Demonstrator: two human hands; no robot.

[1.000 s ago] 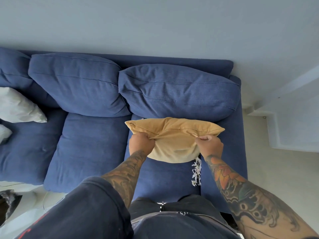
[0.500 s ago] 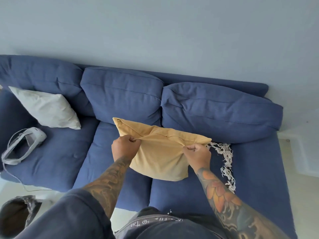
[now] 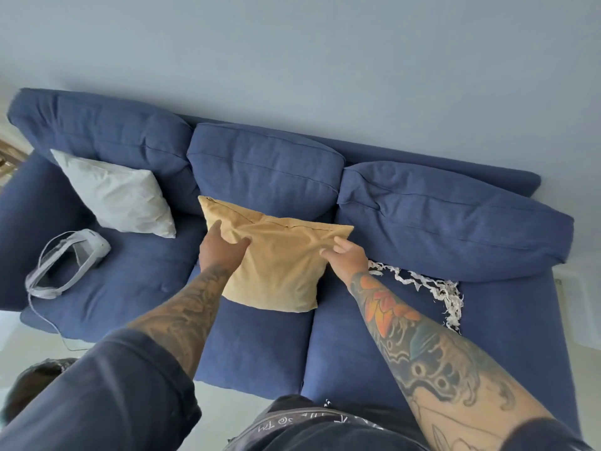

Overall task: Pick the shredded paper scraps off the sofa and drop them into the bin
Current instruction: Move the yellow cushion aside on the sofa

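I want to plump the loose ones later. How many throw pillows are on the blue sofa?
2: the mustard-yellow fabric pillow on the middle seat, and the white square pillow on the left seat. None seems hidden.

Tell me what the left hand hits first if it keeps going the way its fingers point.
The left hand already touches the yellow cushion; pushed further along its fingers, it would likely press that against the middle back cushion, though depth is unclear.

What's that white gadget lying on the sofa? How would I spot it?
Start at the blue sofa and go to its left seat cushion. In front of the white pillow lies a white headset with a looped strap. Unlike the soft pillows, it is hard plastic and trails a thin cable over the seat's edge.
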